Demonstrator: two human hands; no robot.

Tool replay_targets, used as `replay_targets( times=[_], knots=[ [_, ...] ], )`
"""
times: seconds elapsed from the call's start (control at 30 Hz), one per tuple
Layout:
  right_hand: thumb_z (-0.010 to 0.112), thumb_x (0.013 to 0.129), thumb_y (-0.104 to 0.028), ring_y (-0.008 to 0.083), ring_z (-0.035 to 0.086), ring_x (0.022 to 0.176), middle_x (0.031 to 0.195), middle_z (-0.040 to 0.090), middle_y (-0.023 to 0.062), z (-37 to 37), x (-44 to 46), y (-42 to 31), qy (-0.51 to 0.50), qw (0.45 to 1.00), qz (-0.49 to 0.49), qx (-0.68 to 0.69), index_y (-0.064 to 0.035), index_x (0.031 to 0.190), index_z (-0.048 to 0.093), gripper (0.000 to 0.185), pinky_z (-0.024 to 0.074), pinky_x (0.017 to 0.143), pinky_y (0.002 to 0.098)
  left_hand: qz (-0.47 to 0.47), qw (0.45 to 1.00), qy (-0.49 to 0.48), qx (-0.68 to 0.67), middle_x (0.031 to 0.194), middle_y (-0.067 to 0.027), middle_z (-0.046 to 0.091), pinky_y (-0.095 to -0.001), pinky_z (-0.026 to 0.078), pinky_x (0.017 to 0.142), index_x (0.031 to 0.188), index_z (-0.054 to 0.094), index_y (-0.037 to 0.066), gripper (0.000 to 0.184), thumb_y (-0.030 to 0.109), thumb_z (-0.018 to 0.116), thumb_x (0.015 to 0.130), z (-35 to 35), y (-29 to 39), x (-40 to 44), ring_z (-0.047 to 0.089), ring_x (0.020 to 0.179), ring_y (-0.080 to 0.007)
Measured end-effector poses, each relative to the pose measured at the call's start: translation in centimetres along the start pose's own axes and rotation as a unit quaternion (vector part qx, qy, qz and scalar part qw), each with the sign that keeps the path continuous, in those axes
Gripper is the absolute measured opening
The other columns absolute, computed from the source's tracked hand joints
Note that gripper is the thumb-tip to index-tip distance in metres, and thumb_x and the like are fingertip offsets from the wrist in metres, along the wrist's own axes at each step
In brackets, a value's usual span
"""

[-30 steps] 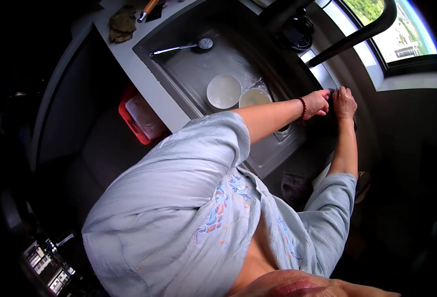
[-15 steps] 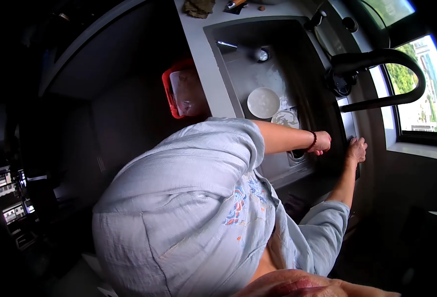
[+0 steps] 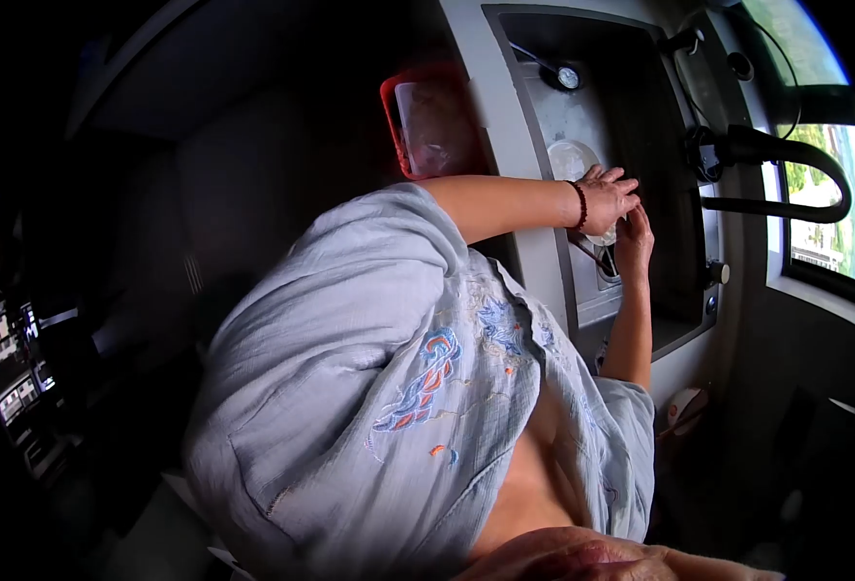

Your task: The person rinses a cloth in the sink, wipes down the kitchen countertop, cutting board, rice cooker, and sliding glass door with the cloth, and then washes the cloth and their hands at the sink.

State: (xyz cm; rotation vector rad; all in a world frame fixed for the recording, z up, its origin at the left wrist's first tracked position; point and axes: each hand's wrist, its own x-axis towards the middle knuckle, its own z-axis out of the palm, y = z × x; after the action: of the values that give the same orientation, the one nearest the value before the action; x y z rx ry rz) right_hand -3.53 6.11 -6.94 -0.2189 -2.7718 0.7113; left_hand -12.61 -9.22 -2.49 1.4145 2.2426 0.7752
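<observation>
My left hand, with a dark beaded bracelet at the wrist, is over the sink with its fingers spread. Close against it is my right hand, whose fingertips meet the left hand's fingers; its grip is hidden. Beneath and between the hands shows part of a white bowl; whether either hand holds it is unclear. Another white bowl sits in the sink just beyond the left hand, partly covered by it.
A ladle lies at the sink's far end. The black faucet arches on the right beside the window. A red container is left of the pale counter edge.
My right hand has left the ledge by the faucet and come into the sink beside my left hand. Left fingers have spread over the bowls. The view has shifted, moving the sink up and right.
</observation>
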Motion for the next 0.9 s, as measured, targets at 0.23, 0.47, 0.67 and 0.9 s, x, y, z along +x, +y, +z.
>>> replay_targets(
  times=[0.23,0.47,0.67,0.9],
  knots=[
    [0.050,0.089,-0.012,0.0319,0.054,0.107,0.124,0.051,0.0184,3.4,0.7,-15.4,-0.029,0.996,-0.031,0.079,-0.0009,0.118,0.052,0.031,0.0438,0.089,0.0350,0.022,0.978,0.206,0.032,0.134,-0.0228,0.035,-0.0445,0.022,0.106,0.127,0.039,-0.003,0.052,0.006,0.053,0.079,-2.1,-6.7,-12.0,0.031,0.128,-0.0341],
    [0.045,0.090,-0.035,0.0356,0.030,0.129,0.137,0.034,0.0212,16.0,8.9,-21.9,-0.084,0.987,-0.106,-0.092,0.0008,0.138,0.022,0.063,0.0242,0.105,0.0423,-0.052,0.955,0.263,-0.126,0.128,-0.0245,0.041,-0.0367,0.036,0.100,0.122,0.044,-0.005,0.046,0.005,0.055,0.078,-6.0,-12.3,-24.7,0.044,0.117,-0.0365],
    [0.054,0.088,-0.009,0.0169,0.054,0.105,0.119,0.055,0.0122,14.9,9.1,-31.5,-0.019,0.902,-0.025,0.430,-0.0035,0.131,0.037,0.047,0.0431,0.089,0.0283,-0.039,0.921,0.361,-0.140,0.118,-0.0203,0.052,-0.0358,0.045,0.089,0.117,0.050,-0.004,0.041,0.007,0.059,0.078,-9.2,-16.4,-32.2,0.054,0.104,-0.0334],
    [0.059,0.082,-0.005,0.0064,0.052,0.059,0.068,0.059,0.0052,14.3,6.3,-34.2,0.106,0.928,0.041,0.354,-0.0018,0.101,0.061,0.019,0.0429,0.057,0.0204,-0.097,0.831,0.393,-0.382,0.077,-0.0071,0.063,-0.0241,0.052,0.064,0.096,0.059,-0.003,0.013,0.005,0.055,0.086,-13.0,-18.2,-36.8,0.061,0.069,-0.0112]
  ],
)
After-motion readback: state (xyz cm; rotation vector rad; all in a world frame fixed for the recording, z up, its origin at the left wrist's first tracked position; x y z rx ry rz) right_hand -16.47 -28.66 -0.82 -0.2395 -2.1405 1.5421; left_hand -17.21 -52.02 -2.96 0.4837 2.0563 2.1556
